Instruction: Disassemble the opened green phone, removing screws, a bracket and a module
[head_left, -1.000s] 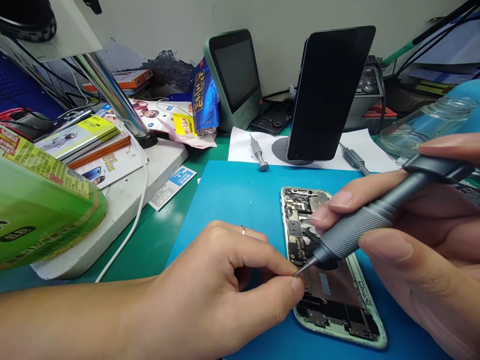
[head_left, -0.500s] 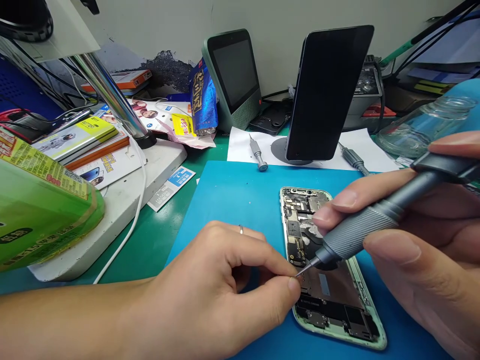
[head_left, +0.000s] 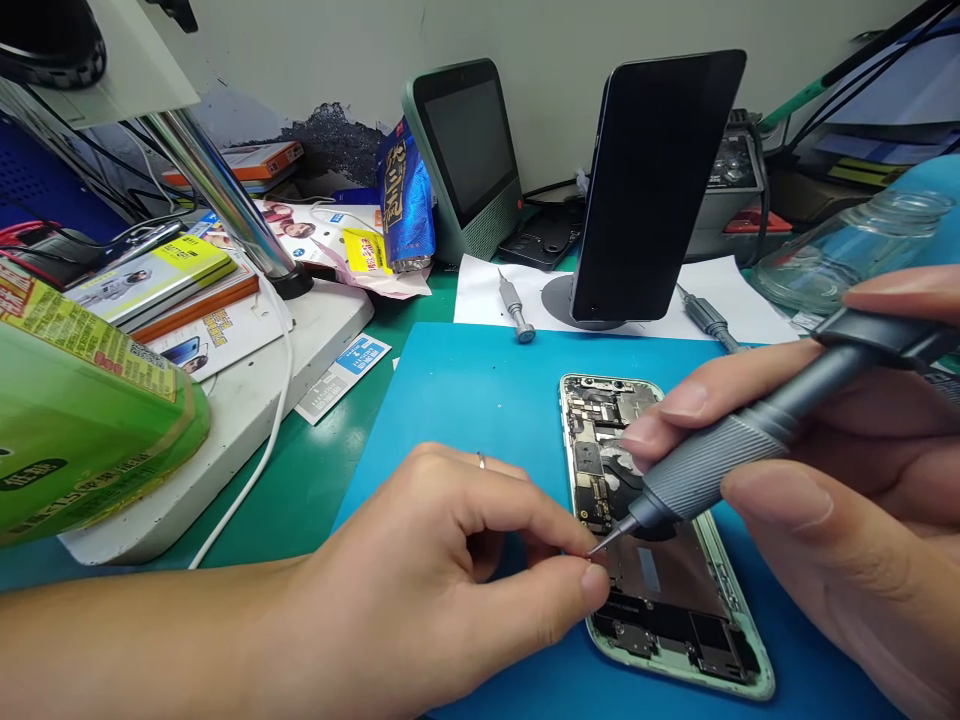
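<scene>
An opened phone with a pale green frame (head_left: 675, 580) lies on the blue mat (head_left: 465, 380), its inner parts showing. In my right hand (head_left: 817, 480) is a grey screwdriver (head_left: 712, 465), tilted so that its thin tip points down and left. My left hand (head_left: 480, 560), with a ring on one finger, is over the phone's left edge. Its thumb and index finger are pinched close around the screwdriver's tip. Whatever may be between those fingertips is too small to make out.
Behind the mat, a dark tablet (head_left: 660, 190) stands on a round base, with two more screwdrivers (head_left: 516, 308) on white paper. A glass jar (head_left: 847, 250) is at right. Left are a green container (head_left: 82, 420) and a lamp post (head_left: 225, 200).
The screwdriver and my right hand have shifted very slightly left. My left thumb has moved a little right and down, its tip slightly farther from the index finger.
</scene>
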